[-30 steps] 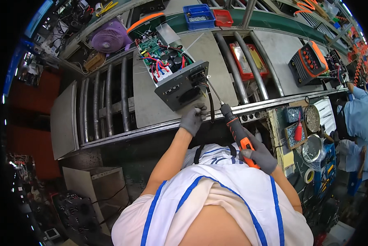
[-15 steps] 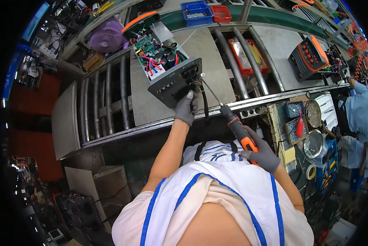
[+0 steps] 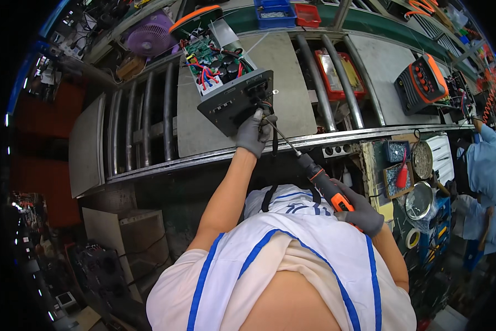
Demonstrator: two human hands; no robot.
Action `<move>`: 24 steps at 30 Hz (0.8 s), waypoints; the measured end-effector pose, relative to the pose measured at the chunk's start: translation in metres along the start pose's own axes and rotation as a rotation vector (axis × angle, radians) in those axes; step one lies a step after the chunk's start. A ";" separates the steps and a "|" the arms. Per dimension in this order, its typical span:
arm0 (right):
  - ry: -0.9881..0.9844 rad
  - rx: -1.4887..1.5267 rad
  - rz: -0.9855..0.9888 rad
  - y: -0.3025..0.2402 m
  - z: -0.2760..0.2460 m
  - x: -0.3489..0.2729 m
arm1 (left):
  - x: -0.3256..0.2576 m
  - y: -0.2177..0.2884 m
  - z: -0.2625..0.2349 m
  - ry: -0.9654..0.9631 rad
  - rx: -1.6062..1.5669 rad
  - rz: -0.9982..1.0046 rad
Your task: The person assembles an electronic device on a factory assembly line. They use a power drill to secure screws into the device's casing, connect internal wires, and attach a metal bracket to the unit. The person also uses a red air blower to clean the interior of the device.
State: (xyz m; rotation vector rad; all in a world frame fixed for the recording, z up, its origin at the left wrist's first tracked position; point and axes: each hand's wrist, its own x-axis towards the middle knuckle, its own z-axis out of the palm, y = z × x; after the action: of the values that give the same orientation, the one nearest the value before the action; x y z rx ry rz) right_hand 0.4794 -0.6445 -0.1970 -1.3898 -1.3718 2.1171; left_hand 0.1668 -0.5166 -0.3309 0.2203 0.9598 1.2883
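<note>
In its grey glove, my right hand (image 3: pixel 365 215) is wrapped round the grip of a black and orange electric screwdriver (image 3: pixel 326 185). The long bit (image 3: pixel 284 137) points up and left, and its tip meets the fingers of my left hand (image 3: pixel 252 135). That hand, also gloved, is closed in a pinch at the lower edge of a dark panel (image 3: pixel 239 102); what it pinches is too small to make out. Behind the panel sits an opened electronic unit with a green circuit board (image 3: pixel 206 54), coloured wires and an orange-rimmed front (image 3: pixel 195 19). Black cables hang beside my left fingers.
Metal rollers (image 3: pixel 169 118) and flat boards form the conveyor. Another orange and black unit (image 3: pixel 422 83) stands to the right, near a person in blue (image 3: pixel 485 154). Screw trays (image 3: pixel 397 150), a red bottle (image 3: pixel 402 175) and a metal bowl (image 3: pixel 419 199) lie at my right.
The screwdriver's tip has moved from the panel's right side down to my left fingers. My right hand has shifted slightly right and down, and my left fingers have risen towards the bit.
</note>
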 end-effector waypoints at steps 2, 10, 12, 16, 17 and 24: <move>-0.007 -0.018 -0.021 0.001 -0.001 0.001 | -0.002 0.000 0.005 0.007 0.034 0.026; 0.096 -0.465 -0.017 -0.006 -0.005 -0.001 | -0.021 0.018 0.018 0.098 0.579 0.312; 0.121 -0.623 -0.004 -0.013 -0.004 0.000 | -0.024 0.021 0.021 0.122 0.644 0.323; 0.028 -0.233 -0.065 -0.006 -0.003 0.008 | -0.023 0.022 0.032 0.180 0.495 0.314; -0.023 -0.038 -0.084 0.001 -0.003 0.012 | -0.019 0.021 0.033 0.179 0.432 0.316; -0.016 0.005 -0.100 -0.008 -0.007 0.008 | 0.013 0.007 0.013 0.415 0.135 0.511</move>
State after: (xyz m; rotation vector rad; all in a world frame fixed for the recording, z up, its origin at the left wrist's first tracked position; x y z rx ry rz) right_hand 0.4785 -0.6313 -0.1956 -1.2773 -1.4098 2.0705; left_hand 0.1710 -0.4985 -0.3247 0.3240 1.4049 1.7809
